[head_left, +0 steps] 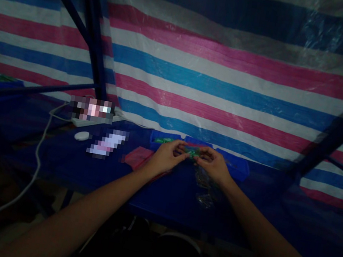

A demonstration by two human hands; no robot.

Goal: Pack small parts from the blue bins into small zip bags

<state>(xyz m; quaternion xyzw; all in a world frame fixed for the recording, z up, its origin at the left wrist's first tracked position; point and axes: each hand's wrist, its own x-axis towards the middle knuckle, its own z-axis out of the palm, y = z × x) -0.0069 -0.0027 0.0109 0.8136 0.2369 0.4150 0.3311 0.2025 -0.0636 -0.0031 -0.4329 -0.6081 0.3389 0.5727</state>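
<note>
Grips clamped from both sides, the left hand (166, 156) and right hand (213, 164) pinch a small green bundle (192, 151) between them, just near a blue plastic tray (234, 166).

Makeshift tarpaulin-walled work stall, striped plastic sheeting (219, 84), dark metal frame poles (92, 21), blue table (162, 200), power strip (92, 123)

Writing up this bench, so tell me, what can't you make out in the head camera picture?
Small green item between the left hand and right hand: fingers hide its shape, head view.
Flat pale pink-white object on the dark blue table: pixel-blurred, head view.
Object on the white power strip: pixel-blurred.
Contents of the blue plastic trays: hands and dimness hide them.
</note>
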